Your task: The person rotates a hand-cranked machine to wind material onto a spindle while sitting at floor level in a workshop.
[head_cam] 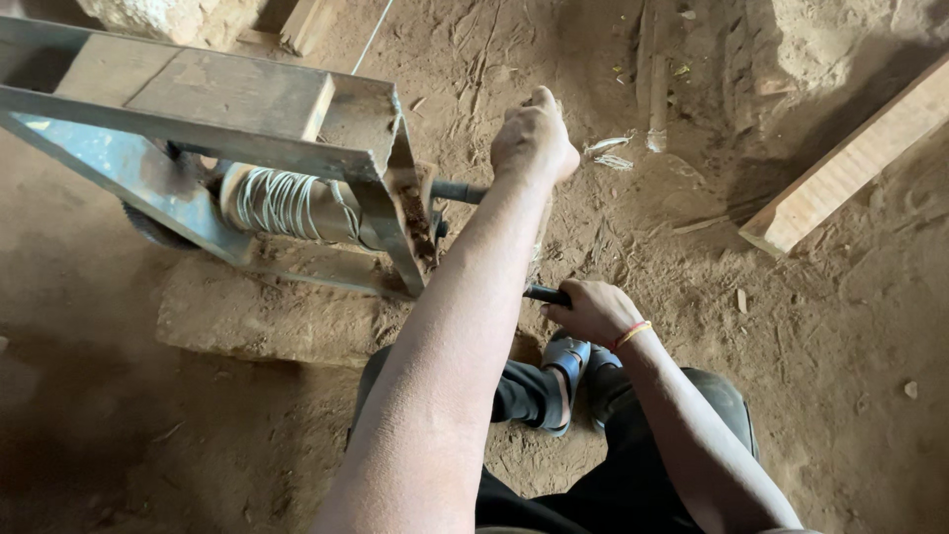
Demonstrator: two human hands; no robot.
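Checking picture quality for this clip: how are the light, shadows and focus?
Head view: warm, uneven light; the metal frame and the plank lit, the lower left floor in deep shadow; left hand and right hand reasonably sharp; the near forearm slightly soft; no glare.

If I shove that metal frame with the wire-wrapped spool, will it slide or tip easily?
Probably not. The metal frame looks like thick angle steel, so likely heavy and stiff. Its splayed legs sit on loose dirt, which suggests it would drag, not slide. The wire-wrapped spool seems held on an axle, so it shouldn't roll away.
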